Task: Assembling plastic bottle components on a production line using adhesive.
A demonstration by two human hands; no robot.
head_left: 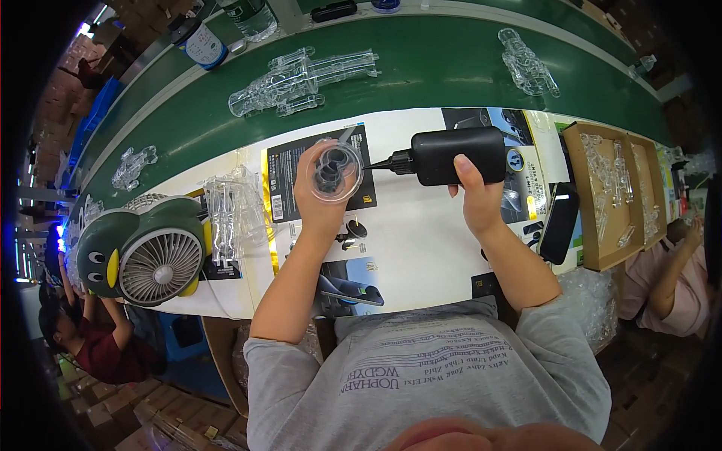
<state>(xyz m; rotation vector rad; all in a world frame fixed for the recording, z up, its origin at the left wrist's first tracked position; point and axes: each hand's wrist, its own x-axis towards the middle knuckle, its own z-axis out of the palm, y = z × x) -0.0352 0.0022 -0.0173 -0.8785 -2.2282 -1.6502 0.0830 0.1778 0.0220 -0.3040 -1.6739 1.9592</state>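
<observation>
My left hand (320,197) is closed around a clear round plastic piece (335,171) with a circular rim and rounded shapes inside. In my right hand (475,188) lies a black squeeze bottle (457,155), held on its side with the thumb across its lower edge. Its thin dark nozzle points left, and the tip meets or nearly meets the rim of the clear piece; I cannot tell if they touch. Beyond my hands, a long clear plastic assembly (301,81) rests on the green belt.
A green penguin-shaped fan (143,248) stands at left, beside clear tubular parts (233,214). At right are a phone (559,223) and a cardboard tray (593,239) of small clear parts. Another clear assembly (526,64) lies on the green belt (436,64). People sit at both sides.
</observation>
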